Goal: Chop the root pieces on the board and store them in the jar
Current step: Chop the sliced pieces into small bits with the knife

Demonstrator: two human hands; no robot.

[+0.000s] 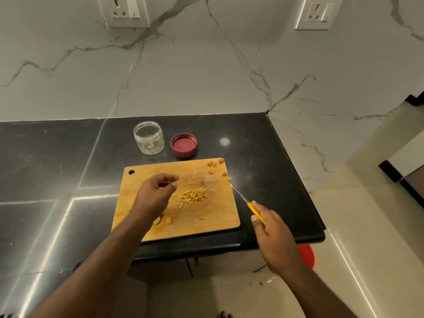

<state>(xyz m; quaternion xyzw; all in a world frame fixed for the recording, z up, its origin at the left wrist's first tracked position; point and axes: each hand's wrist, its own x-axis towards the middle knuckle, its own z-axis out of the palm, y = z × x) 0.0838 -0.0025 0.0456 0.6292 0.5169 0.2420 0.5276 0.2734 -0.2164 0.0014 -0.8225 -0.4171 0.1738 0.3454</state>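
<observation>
While the left hand (158, 191) hovers with fingers loosely curled, holding nothing, chopped root sticks (193, 195) lie on the board (213, 216) just right of its fingertips. Right hand (271, 230) grips the knife (249, 204) off the board's right edge. Open jar (149, 137) and lid (184, 145) sit beyond.

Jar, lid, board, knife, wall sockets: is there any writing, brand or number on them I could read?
None that can be read.
Jar: clear, no label.
Lid: plain maroon, no marking shows.
Board: bare wood.
Knife: plain yellow handle.
Wall sockets: no legible marking.
</observation>
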